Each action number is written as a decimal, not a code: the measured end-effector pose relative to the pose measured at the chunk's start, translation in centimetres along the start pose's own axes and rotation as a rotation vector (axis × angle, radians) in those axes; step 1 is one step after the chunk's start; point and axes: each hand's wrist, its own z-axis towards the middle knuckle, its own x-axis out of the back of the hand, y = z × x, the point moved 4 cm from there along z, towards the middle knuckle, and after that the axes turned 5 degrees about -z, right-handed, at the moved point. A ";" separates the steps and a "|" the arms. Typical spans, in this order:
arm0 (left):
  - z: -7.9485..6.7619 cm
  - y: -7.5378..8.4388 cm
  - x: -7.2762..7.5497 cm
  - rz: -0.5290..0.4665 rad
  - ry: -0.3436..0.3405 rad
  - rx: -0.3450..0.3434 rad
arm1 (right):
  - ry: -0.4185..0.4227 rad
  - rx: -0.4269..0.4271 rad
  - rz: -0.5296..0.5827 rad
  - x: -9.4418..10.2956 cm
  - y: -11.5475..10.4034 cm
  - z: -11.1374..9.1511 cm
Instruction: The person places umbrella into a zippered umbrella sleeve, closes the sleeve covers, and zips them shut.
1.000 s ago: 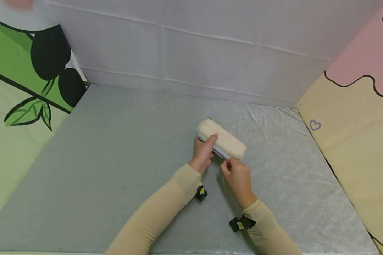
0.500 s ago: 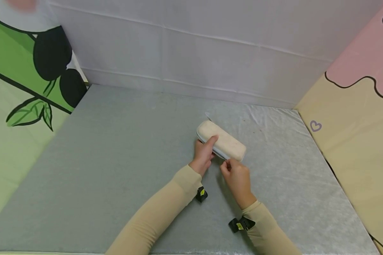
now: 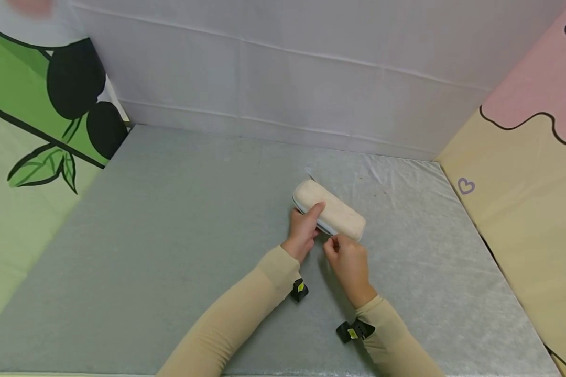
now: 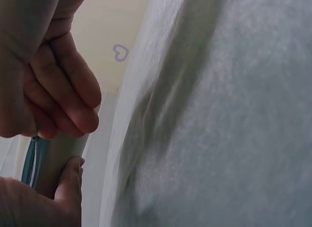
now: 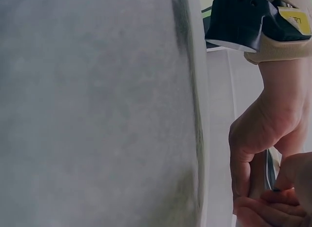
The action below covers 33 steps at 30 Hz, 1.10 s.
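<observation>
A cream zippered pencil case [image 3: 337, 212] lies slantwise in the head view, its bluish zipper edge facing the person. My left hand [image 3: 303, 230] grips it along that edge, thumb on top and fingers underneath. At the near right end, my right hand [image 3: 351, 262] pinches at the zipper with curled fingers; the pull itself is hidden by them. Zipper teeth [image 4: 33, 161] show in the left wrist view, running between the right hand's fingers [image 4: 63, 90] and the left hand [image 4: 44, 200]. From the right wrist, both hands meet around the case's side, with the zipper strip between them.
A grey velvety cloth [image 3: 170, 235] covers the table. Pale fabric [image 3: 287, 78] hangs behind it, with a green printed panel [image 3: 28, 209] on the left and a yellow and pink one [image 3: 523, 209] on the right. Each wrist wears a black camera [image 3: 354, 331].
The case and left hand have shifted very slightly right and nearer. The right hand has crept a little left along the zipper edge, toward the left hand.
</observation>
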 end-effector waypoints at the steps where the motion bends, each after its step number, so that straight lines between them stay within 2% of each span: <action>1: -0.1 0.0 0.0 0.002 0.001 0.001 | 0.000 -0.001 0.001 0.0 0.0 0.0; 14: -0.2 0.0 -0.2 -0.037 -0.015 -0.012 | -0.032 -0.031 0.014 -0.2 -0.3 0.4; 20: -0.2 -0.1 -0.1 -0.018 -0.003 -0.013 | -0.006 -0.022 -0.007 -0.3 -0.5 0.5; 27: -0.1 -0.2 -0.2 -0.040 -0.009 -0.023 | 0.007 -0.019 -0.012 -0.5 -0.6 0.7; 33: -0.4 -0.4 -0.5 -0.085 -0.046 -0.047 | 0.009 -0.006 0.003 -0.9 -0.7 0.7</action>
